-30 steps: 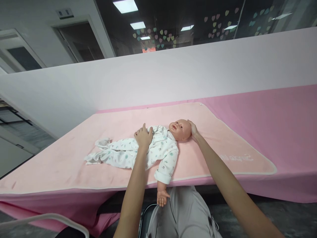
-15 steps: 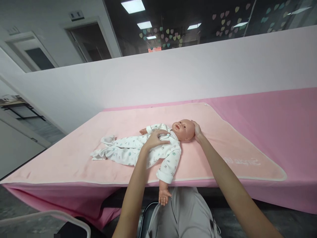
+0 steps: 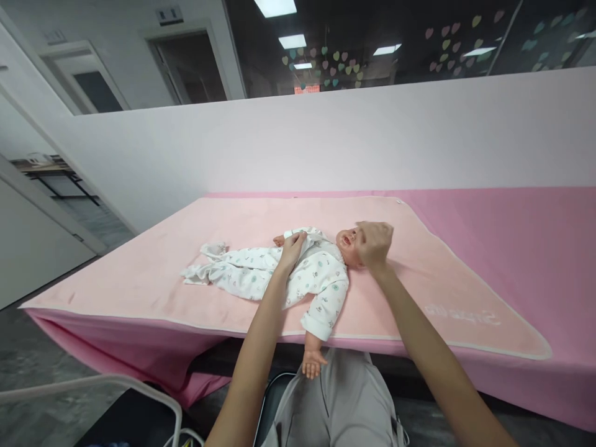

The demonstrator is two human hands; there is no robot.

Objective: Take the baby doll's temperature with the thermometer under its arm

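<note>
A baby doll (image 3: 347,242) lies on its back on the peach mat, dressed in a white patterned romper (image 3: 321,270). Its head points right and its legs left, and one bare arm (image 3: 313,359) hangs over the table's front edge. With my left hand (image 3: 293,248) I pinch the romper's front at the chest, where the cloth is pulled up a little. My right hand (image 3: 375,242) is in front of the doll's head and covers part of it. Those fingers look curled but are blurred and partly hidden; whether they touch the head I cannot tell.
The peach mat (image 3: 153,267) lies over a pink tablecloth (image 3: 521,236). Behind the table runs a low white wall (image 3: 326,143) with dark glass above. A chair with a pale frame (image 3: 153,394) stands at lower left, and my legs (image 3: 349,403) are under the front edge.
My left hand, spread over the doll's chest before, has closed on the romper. My right hand has lifted from the back of the head and come in front of it. The view has shifted slightly.
</note>
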